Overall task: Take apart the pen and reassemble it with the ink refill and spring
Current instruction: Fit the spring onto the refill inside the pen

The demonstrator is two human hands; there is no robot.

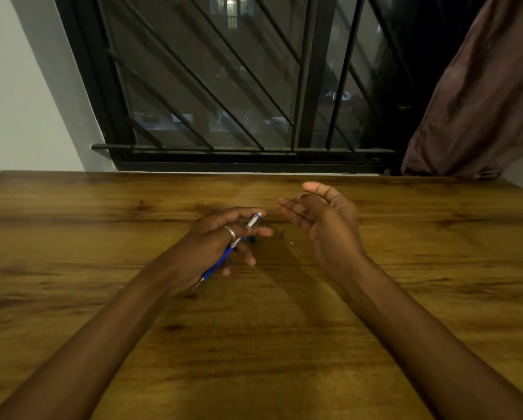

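With left hand clamped on the pen and right hand slack and apart, loose small parts on the worktop risk being knocked away.

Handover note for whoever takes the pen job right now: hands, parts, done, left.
Left hand: closed on the blue pen, silver end up and away, tip toward the person.
Right hand: raised, palm open, fingers loosely curled. A thin dark line crosses the fingers; possibly the refill, too blurred to confirm.
Wooden table: a few small parts lie loose between the hands, too small to identify; a greenish bit shows by the left fingers.
Done: pen looks at least partly taken apart.
Left: find refill and spring, fit them, close the pen.
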